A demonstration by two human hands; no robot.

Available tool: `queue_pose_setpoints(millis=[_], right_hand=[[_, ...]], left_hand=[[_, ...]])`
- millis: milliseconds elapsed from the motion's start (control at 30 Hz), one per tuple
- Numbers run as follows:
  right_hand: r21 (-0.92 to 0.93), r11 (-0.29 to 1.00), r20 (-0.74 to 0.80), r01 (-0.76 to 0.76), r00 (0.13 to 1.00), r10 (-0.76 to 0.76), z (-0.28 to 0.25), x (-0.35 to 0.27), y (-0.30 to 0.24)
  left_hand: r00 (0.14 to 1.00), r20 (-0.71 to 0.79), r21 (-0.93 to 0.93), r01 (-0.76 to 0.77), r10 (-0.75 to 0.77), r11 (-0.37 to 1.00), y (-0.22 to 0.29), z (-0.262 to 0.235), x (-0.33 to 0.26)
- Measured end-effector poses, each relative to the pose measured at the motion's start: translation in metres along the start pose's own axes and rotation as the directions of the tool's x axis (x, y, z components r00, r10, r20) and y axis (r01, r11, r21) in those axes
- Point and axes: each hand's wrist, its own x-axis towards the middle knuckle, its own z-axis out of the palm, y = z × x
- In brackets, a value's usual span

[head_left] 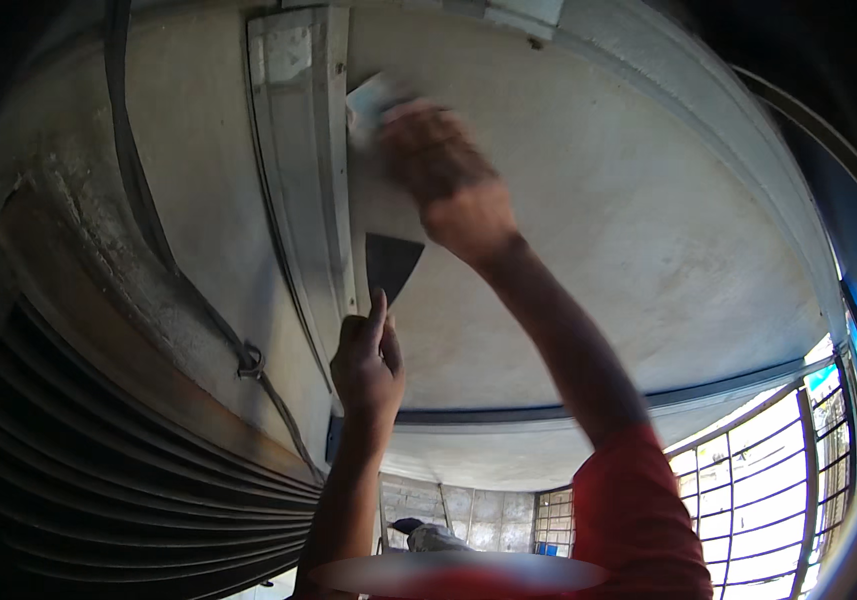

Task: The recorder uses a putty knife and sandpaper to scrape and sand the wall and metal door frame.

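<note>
My left hand (368,365) is closed round a putty knife, its thumb stretched up along the tool. The dark, flaring blade (393,262) of the putty knife points upward beside a grey metal strip (303,150). Higher up, my right hand (440,155) is smeared by motion. A flat pale piece (366,104) with a bluish tint sticks out from its fingers, close to the strip's edge; its kind is too blurred to tell. Both hands are raised in front of a broad off-white panel (588,220), and I cannot tell whether the blade touches it.
A dark cable (133,170) runs down the left side through a small ring (250,360). Below it are the dark slats (148,450) of a ribbed shutter. A grey rail (528,411) borders the panel, and a barred window (748,480) stands at the lower right.
</note>
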Motion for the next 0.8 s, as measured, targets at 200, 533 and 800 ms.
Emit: queue_pose_setpoints(millis=[200,533,800], right_hand=[[-0.181,0.965,-0.069,-0.189,0.981,0.179,-0.011,0.028,0.019],[0.395,0.903,0.646,-0.170,0.750,-0.142,0.087,-0.198,-0.116],[-0.169,0.973,-0.005,-0.155,0.988,0.157,0.014,-0.028,-0.024]], left_hand=[[0.945,0.229,0.034,0.232,-0.234,0.972,-0.013,-0.011,-0.099],[0.850,0.319,0.130,0.399,-0.419,0.908,-0.043,-0.053,-0.198],[0.907,0.214,0.050,0.359,-0.362,0.932,-0.034,-0.056,-0.175]])
